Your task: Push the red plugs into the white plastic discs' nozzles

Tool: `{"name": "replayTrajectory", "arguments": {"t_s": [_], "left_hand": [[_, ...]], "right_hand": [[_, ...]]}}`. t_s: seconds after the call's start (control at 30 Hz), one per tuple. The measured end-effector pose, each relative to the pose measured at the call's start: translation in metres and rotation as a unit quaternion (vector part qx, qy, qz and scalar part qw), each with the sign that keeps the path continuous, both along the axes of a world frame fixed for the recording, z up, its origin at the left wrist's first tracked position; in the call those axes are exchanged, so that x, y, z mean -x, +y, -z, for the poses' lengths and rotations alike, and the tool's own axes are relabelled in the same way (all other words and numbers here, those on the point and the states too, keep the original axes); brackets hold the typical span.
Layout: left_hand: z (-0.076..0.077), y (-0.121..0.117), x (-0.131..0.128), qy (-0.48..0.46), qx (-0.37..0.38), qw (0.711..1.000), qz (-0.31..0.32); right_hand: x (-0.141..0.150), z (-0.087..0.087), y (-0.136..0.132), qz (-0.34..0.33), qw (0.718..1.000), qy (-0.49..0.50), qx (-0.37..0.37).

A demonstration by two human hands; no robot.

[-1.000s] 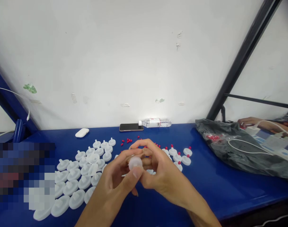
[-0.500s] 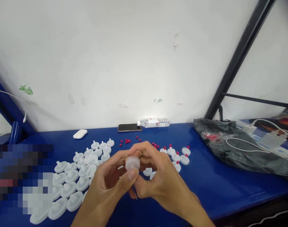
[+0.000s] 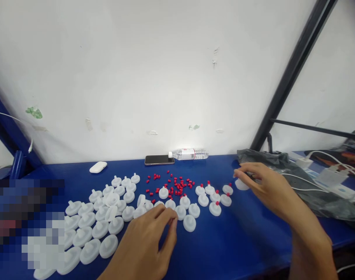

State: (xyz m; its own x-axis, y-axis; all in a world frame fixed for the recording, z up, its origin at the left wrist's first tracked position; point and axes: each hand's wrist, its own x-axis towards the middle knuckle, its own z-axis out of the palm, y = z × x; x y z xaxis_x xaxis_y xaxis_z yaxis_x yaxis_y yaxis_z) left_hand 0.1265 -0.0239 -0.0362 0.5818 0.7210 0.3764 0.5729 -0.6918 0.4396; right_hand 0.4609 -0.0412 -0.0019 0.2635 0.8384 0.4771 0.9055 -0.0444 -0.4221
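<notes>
My right hand (image 3: pixel 260 186) is at the right, thumb and fingertips closed at the top of a white plastic stemmed disc (image 3: pixel 242 184). Fingers hide that disc's stem. My left hand (image 3: pixel 149 239) hovers low in the middle with thumb and forefinger tips together; anything between them is hidden. Just beyond it sit loose white stemmed discs (image 3: pixel 189 223), and behind those lie many small red caps (image 3: pixel 179 186). Between the hands stands a group of white discs with red caps (image 3: pixel 215 209) on their stems. More uncapped discs (image 3: pixel 90 251) spread across the left.
Along the wall lie a white earphone case (image 3: pixel 98 167), a phone (image 3: pixel 159 160) and a water bottle (image 3: pixel 191 154). At the right, a dark plastic bag (image 3: pixel 285 165) lies near white cables and chargers (image 3: pixel 334 175). All rest on a blue table (image 3: pixel 218 245).
My hands have parted from a white disc they held together in the middle. My right hand has moved right with a disc; my left has dropped lower, uncovering red caps and discs.
</notes>
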Motion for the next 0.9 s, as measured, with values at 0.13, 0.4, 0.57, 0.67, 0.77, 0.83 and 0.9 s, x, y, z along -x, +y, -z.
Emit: {"name": "replayTrajectory", "arguments": {"t_s": [0.13,0.4,0.57,0.67,0.77,0.83,0.9], "left_hand": [[0.015,-0.007,-0.013,0.064,-0.028,0.997,0.019],[0.017,-0.008,-0.014,0.1,-0.05,0.993,0.025],[0.009,-0.006,-0.01,0.093,-0.027,0.995,0.023],[0.007,-0.006,-0.009,0.09,-0.029,0.995,0.019],[0.006,-0.006,-0.007,0.098,-0.037,0.994,0.017],[0.006,-0.005,-0.006,0.097,-0.039,0.994,0.02],[0.005,-0.006,-0.006,0.08,-0.033,0.996,0.02]], "right_hand": [[-0.026,0.012,0.0,-0.014,0.992,0.007,0.125],[-0.033,0.013,0.0,0.03,0.983,0.009,0.183],[0.026,-0.01,0.003,-0.064,0.99,0.02,0.121],[0.063,-0.007,0.014,-0.124,0.978,0.017,0.166],[0.079,0.008,0.027,-0.116,0.973,-0.002,0.2],[0.079,0.016,0.032,-0.112,0.972,-0.004,0.206],[0.077,0.016,0.032,-0.113,0.972,-0.009,0.205]]}}
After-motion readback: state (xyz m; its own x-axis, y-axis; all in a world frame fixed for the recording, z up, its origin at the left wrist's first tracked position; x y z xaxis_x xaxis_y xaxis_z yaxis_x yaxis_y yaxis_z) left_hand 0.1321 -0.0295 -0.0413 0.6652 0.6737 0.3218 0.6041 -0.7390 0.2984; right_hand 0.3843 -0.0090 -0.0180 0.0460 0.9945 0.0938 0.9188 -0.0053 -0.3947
